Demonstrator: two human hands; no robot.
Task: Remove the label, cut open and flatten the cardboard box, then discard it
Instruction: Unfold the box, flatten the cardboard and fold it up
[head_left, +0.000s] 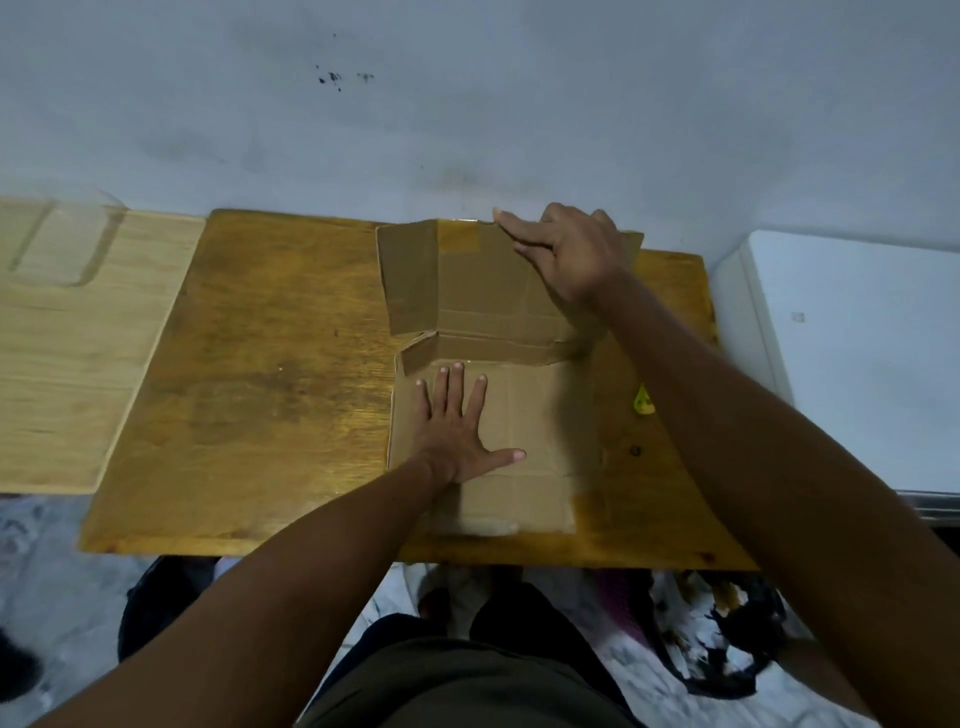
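Cut-open brown cardboard box (524, 415) on glossy wooden table (260, 389): left hand (457, 426) spread flat, pressing the near panel; right hand (566, 249) pinching the raised far panel's edge.

- The cardboard box (498, 415) is lying cut open on the brown table (260, 389) — its far panels are still standing partly raised.
- The left hand (457, 431) is pressing flat, fingers spread, on the near panel.
- The right hand (566, 254) is resting on the raised far panel's top edge, fingers pointing left.
- A small yellow object (643, 401) is lying just beside the box's right edge.
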